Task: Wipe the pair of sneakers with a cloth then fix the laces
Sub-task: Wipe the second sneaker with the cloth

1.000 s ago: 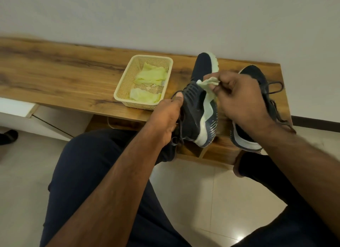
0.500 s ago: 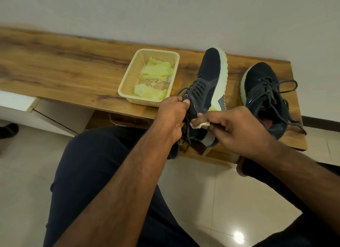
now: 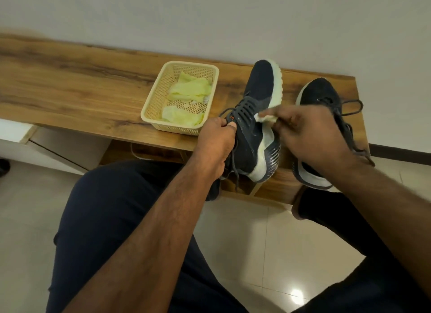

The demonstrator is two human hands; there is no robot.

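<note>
On the wooden bench, near its right end: the pair of sneakers we are cleaning.
Left sneaker (image 3: pixel 255 116): dark with a pale sole, tipped onto its side, toe pointing toward the wall, heel over the bench's front edge.
Our left hand (image 3: pixel 218 141): fingers curled round the sneaker's collar, thumb by the small orange ring near the top eyelets; loose laces (image 3: pixel 234 172) hang below it.
Our right hand (image 3: pixel 310 135): fingers pinch a small pale cloth (image 3: pixel 267 118) and press it against the sneaker's side, just above the sole.
Right sneaker (image 3: pixel 323 98): upright, just beside the first, partly hidden behind our right hand; its laces trail loose toward the bench's end.
Basket (image 3: pixel 149 112): cream plastic, left of the sneakers, holding crumpled yellow-green cloths (image 3: pixel 190 91).
Bench (image 3: pixel 77 88): wood grain, set against a plain wall.
Below: our knees in dark trousers over a tiled floor.
</note>
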